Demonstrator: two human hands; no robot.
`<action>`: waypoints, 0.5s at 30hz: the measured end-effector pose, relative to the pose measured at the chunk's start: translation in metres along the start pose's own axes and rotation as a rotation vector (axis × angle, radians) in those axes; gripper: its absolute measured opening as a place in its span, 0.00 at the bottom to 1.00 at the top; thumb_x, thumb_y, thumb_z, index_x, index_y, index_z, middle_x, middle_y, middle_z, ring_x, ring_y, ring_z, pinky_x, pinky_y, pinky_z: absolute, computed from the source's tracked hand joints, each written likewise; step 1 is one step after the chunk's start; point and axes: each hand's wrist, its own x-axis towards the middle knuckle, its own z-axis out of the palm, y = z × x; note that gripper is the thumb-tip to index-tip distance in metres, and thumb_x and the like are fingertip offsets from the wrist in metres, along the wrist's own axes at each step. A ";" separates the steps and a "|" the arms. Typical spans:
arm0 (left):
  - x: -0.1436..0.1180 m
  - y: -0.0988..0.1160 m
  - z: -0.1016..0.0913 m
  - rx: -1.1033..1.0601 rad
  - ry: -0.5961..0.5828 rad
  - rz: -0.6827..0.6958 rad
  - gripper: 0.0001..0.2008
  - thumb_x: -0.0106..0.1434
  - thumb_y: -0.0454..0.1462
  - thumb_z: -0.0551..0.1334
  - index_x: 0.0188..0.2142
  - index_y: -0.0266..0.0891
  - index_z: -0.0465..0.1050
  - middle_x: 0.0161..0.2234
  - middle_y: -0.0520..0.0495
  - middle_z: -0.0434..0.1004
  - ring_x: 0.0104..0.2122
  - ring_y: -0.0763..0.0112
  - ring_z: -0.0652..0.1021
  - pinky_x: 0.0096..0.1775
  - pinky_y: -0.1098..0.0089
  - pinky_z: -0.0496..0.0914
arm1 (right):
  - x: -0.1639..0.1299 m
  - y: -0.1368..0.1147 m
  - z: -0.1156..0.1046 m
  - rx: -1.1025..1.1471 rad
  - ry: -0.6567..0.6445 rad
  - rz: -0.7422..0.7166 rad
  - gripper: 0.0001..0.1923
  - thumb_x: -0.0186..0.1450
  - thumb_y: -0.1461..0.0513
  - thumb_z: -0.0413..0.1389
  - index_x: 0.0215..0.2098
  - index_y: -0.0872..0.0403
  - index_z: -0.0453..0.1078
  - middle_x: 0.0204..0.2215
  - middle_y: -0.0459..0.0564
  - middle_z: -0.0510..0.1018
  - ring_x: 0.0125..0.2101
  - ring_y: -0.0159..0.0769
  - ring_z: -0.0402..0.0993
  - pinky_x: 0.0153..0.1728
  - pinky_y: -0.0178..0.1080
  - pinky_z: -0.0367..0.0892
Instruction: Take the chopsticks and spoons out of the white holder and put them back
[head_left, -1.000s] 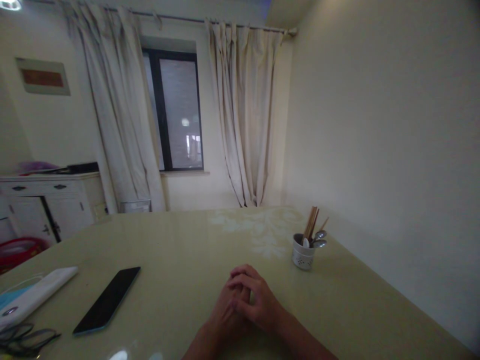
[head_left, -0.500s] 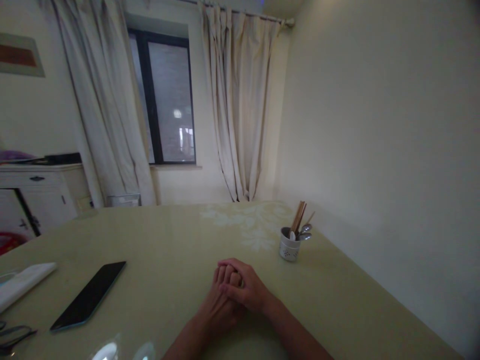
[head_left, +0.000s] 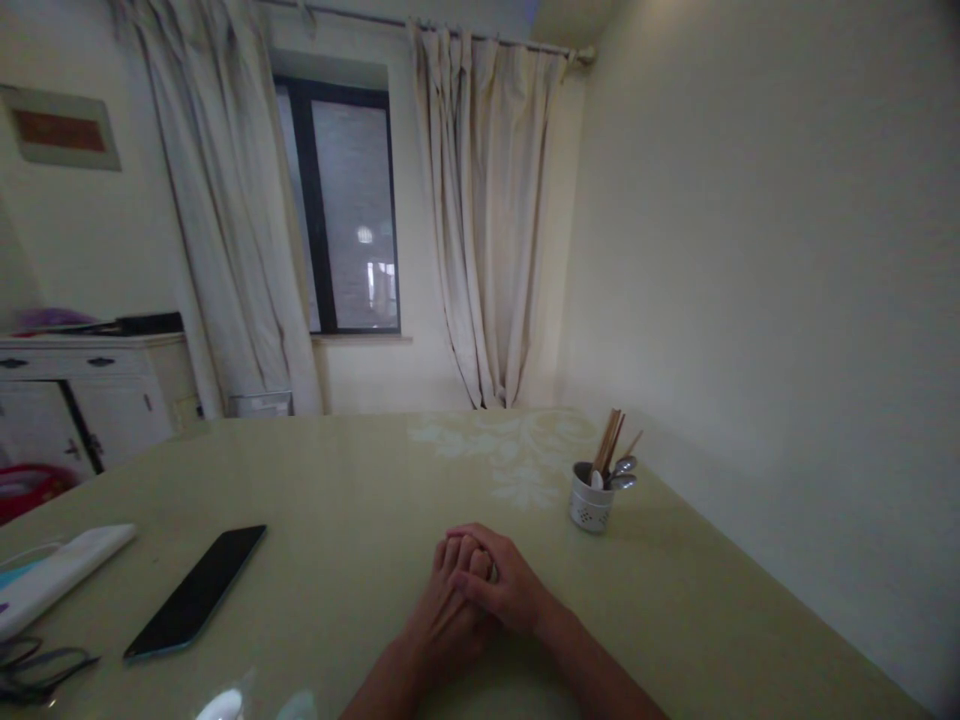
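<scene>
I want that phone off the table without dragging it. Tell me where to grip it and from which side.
Grip the phone across its two long edges, near the middle, coming from above. It lies flat and screen-up on the table, slanted toward the person's left, so there is nothing to get under. The left hand, clasped under the right hand, is probably the nearer one.

The right hand (head_left: 501, 590) now lies flatter across the left hand (head_left: 448, 618).

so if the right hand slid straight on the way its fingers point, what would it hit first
Lying over the left hand, the right hand points left across the pale green table; probably the flat black phone first, though depth is unclear.
</scene>
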 end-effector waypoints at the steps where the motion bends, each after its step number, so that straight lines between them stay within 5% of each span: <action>1: 0.000 -0.002 0.000 -0.004 -0.010 -0.004 0.19 0.63 0.34 0.62 0.53 0.42 0.67 0.47 0.41 0.72 0.49 0.53 0.70 0.54 0.49 0.67 | 0.001 0.003 0.001 -0.006 0.007 -0.009 0.26 0.65 0.50 0.64 0.58 0.52 0.75 0.51 0.54 0.82 0.52 0.48 0.78 0.57 0.46 0.69; 7: 0.004 -0.011 -0.003 -0.061 -0.099 0.047 0.28 0.67 0.34 0.58 0.66 0.42 0.60 0.59 0.38 0.72 0.60 0.52 0.70 0.62 0.46 0.66 | 0.003 0.025 0.007 -0.167 0.102 -0.017 0.18 0.72 0.48 0.54 0.45 0.51 0.75 0.42 0.53 0.81 0.44 0.44 0.76 0.50 0.45 0.70; 15: 0.008 -0.016 0.005 -0.075 -0.112 -0.023 0.24 0.65 0.31 0.58 0.60 0.38 0.71 0.55 0.37 0.81 0.55 0.54 0.79 0.59 0.52 0.74 | 0.008 0.043 0.009 -0.413 0.115 0.071 0.21 0.76 0.55 0.45 0.30 0.52 0.70 0.31 0.51 0.78 0.35 0.40 0.72 0.42 0.42 0.66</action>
